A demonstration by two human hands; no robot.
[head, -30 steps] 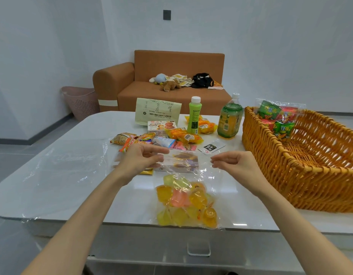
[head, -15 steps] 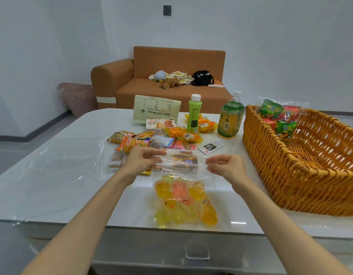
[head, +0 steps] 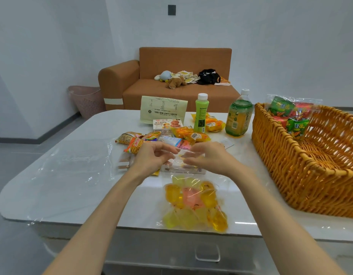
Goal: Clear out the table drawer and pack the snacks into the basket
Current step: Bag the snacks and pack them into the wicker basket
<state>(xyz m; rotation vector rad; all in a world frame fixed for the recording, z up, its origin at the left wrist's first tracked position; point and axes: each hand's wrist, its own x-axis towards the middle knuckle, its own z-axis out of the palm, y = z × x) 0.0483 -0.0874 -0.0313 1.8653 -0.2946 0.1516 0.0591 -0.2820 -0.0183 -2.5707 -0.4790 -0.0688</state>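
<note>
Hands are meeting above the middle of a white worktop, where a person is working on a clear bag of jelly cups. The left hand and the right hand are hovering close together, their fingers curling narrowly around the bag's crumpled open top and pinching the film between them, though motion blur is softening the detail. The filled part of the bag, with its yellow, orange and pink cups, is lying flat near the front edge of the worktop, just below the hands.

Loose snack packets are lying in a heap behind the hands, towards the middle of the worktop. A slim green bottle and a rounder green tea bottle are standing upright beyond them, near the far edge, beside a pale paper bag. A woven orange basket is occupying the right side of the worktop, with a clear bag of green and red snack packs leaning in its far left corner. A sheet of clear plastic is lying over the left side. The drawer is showing its handle under the front edge.
</note>
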